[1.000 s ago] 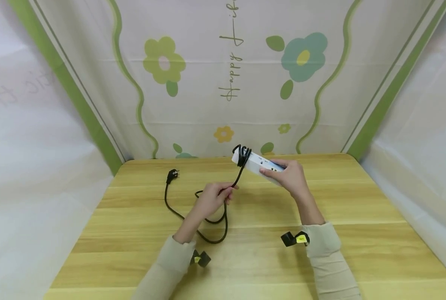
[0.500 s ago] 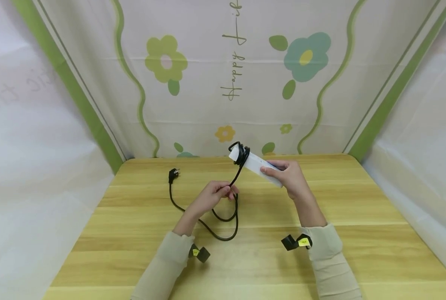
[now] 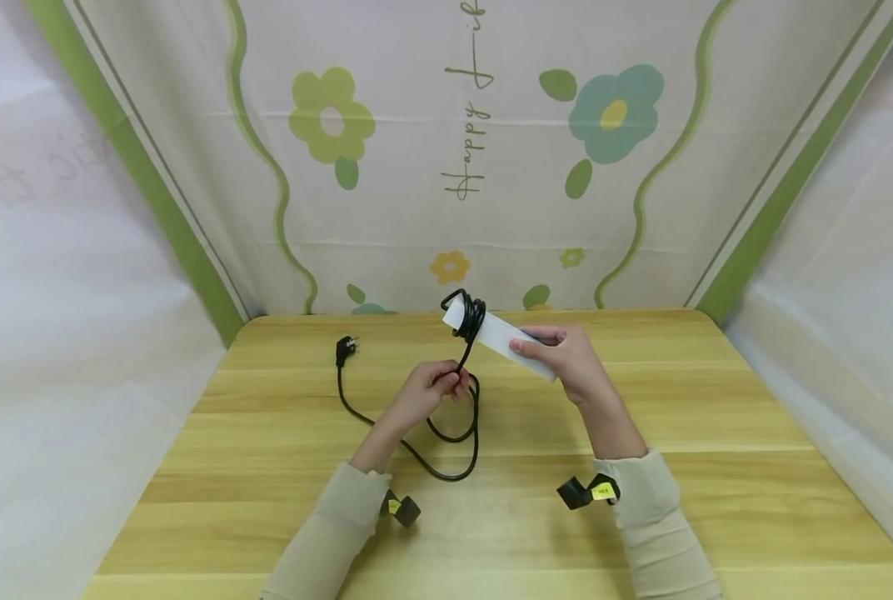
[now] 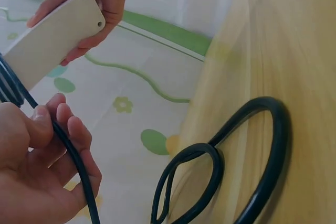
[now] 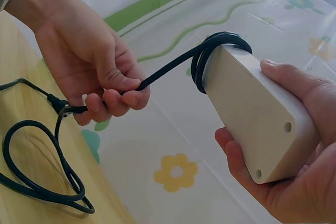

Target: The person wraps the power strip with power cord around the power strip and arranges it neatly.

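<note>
My right hand (image 3: 572, 360) grips one end of a white power strip (image 3: 501, 337), held tilted above the table. Several turns of the strip's black cord (image 3: 471, 318) wrap round its far end. Between thumb and fingers my left hand (image 3: 430, 392) pinches the cord where it leaves the coil; the right wrist view shows that left hand (image 5: 94, 72) with the cord drawn straight to the power strip (image 5: 252, 114). The strip's plain back with two screw holes faces the right wrist camera. The loose cord loops on the table and ends in a black plug (image 3: 346, 350).
A wooden table (image 3: 266, 517) lies under both hands. A white cloth with printed flowers (image 3: 446, 167) hangs behind its far edge, and plain white sheets (image 3: 829, 250) stand at both sides. Small black cameras (image 3: 587, 492) are strapped to the sleeves.
The power strip has turned from its socket face to its plain back and shifted slightly left with my right hand. My left hand stays on the cord; the loose loop has moved right.
</note>
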A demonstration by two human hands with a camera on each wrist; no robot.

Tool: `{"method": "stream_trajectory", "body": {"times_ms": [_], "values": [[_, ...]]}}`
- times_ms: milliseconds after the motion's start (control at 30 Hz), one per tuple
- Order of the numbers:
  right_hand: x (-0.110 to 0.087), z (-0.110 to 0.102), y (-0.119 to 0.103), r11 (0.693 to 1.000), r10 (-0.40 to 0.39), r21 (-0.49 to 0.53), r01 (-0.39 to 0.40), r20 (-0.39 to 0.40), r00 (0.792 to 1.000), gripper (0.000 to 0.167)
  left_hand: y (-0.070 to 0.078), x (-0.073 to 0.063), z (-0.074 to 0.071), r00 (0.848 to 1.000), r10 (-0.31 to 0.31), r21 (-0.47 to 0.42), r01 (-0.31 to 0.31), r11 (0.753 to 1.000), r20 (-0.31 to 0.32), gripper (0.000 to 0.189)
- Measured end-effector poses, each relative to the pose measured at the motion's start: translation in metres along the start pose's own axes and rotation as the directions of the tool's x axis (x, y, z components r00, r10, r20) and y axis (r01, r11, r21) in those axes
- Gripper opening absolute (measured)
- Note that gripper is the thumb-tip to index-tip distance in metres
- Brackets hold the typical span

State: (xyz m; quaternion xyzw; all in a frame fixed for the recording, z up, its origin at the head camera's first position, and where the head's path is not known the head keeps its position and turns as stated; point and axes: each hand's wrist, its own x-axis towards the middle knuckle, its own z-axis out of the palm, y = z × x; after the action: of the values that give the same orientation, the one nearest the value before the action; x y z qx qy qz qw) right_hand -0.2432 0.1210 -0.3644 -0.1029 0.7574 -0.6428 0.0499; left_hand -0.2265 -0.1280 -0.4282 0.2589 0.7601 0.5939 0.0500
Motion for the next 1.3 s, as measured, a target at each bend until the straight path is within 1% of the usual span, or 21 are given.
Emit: {"method": "stream_trajectory", "body": {"times_ms": [100,200,333,400,467,533,600,667,733,800,833,900,1000,1033,1067,1133,1167,1233,1267,1300], "values": [[0.001,0.003,0.000,1.000,0.010,-0.003,-0.010,0.010,1.000,0.048,0.001,0.000,0.002,1.000,-0.005,0.040,0.005,0.999,-0.007,0.026],[0.002,0.006,0.000,1.000,0.013,-0.002,-0.013,0.017,1.000,0.046,-0.002,-0.001,0.004,1.000,-0.020,0.056,0.021,0.998,-0.024,0.026],[0.002,0.008,0.000,1.000,0.003,-0.011,-0.002,0.030,1.000,0.044,-0.009,-0.002,-0.001,0.996,-0.034,0.071,0.040,0.997,-0.080,0.027],[0.001,0.007,-0.001,1.000,-0.003,-0.016,0.004,0.041,0.999,0.044,-0.011,-0.002,-0.004,0.995,-0.031,0.108,0.041,0.993,-0.094,0.028],[0.000,0.007,-0.003,1.000,-0.009,-0.017,0.010,0.058,0.998,0.044,-0.011,-0.003,-0.008,0.996,-0.012,0.145,0.025,0.989,-0.089,0.028],[-0.002,0.006,-0.004,1.000,-0.018,-0.007,0.019,0.079,0.997,0.045,-0.012,-0.003,-0.011,0.998,0.013,0.170,-0.002,0.985,-0.062,0.027],[-0.003,0.006,-0.005,0.999,-0.034,0.031,0.031,0.110,0.993,0.046,-0.014,-0.003,-0.016,0.998,0.048,0.199,-0.040,0.979,-0.035,0.026],[-0.005,0.004,-0.006,0.996,-0.058,0.071,0.049,0.137,0.989,0.045,-0.016,-0.003,-0.022,0.997,0.071,0.247,-0.063,0.967,-0.024,0.025],[-0.006,0.004,-0.006,0.993,-0.084,0.099,0.069,0.163,0.983,0.042,-0.020,-0.004,-0.028,0.996,0.081,0.304,-0.068,0.950,-0.031,0.023],[-0.008,0.003,-0.006,0.990,-0.110,0.105,0.091,0.196,0.974,0.039,-0.023,-0.006,-0.033,0.995,0.082,0.348,-0.060,0.936,-0.049,0.021],[-0.008,0.004,-0.005,0.990,-0.125,0.095,0.106,0.217,0.968,0.038,-0.023,-0.007,-0.035,0.995,0.081,0.369,-0.052,0.928,-0.063,0.020],[-0.008,0.005,-0.005,0.988,-0.151,0.080,0.134,0.270,0.951,0.038,-0.024,-0.008,-0.038,0.992,0.081,0.383,-0.039,0.923,-0.095,0.021],[-0.009,0.008,-0.004,0.983,-0.183,0.064,0.171,0.368,0.912,0.043,-0.022,-0.011,-0.040,0.988,0.080,0.369,-0.025,0.929,-0.135,0.024],[-0.009,0.009,-0.004,0.982,-0.187,0.055,0.180,0.399,0.898,0.045,-0.021,-0.011,-0.041,0.986,0.085,0.363,-0.028,0.931,-0.142,0.021],[-0.009,0.009,-0.003,0.982,-0.186,0.046,0.184,0.428,0.884,0.045,-0.020,-0.011,-0.042,0.985,0.102,0.361,-0.046,0.931,-0.138,0.017],[-0.009,0.010,-0.003,0.979,-0.181,0.009,0.201,0.481,0.858,0.046,-0.017,-0.010,-0.043,0.983,0.137,0.376,-0.081,0.923,-0.123,0.014],[-0.009,0.010,-0.003,0.977,-0.179,-0.012,0.215,0.504,0.845,0.045,-0.016,-0.008,-0.044,0.980,0.161,0.392,-0.103,0.914,-0.117,0.011],[-0.009,0.010,-0.003,0.968,-0.174,-0.061,0.243,0.536,0.826,0.043,-0.014,-0.006,-0.047,0.974,0.202,0.434,-0.137,0.890,-0.106,0.009],[-0.009,0.009,-0.003,0.962,-0.171,-0.085,0.258,0.547,0.819,0.042,-0.012,-0.005,-0.049,0.971,0.214,0.455,-0.145,0.879,-0.105,0.010],[-0.009,0.009,-0.004,0.955,-0.170,-0.110,0.275,0.556,0.814,0.042,-0.010,-0.004,-0.051,0.971,0.210,0.474,-0.134,0.870,-0.112,0.013]]}}
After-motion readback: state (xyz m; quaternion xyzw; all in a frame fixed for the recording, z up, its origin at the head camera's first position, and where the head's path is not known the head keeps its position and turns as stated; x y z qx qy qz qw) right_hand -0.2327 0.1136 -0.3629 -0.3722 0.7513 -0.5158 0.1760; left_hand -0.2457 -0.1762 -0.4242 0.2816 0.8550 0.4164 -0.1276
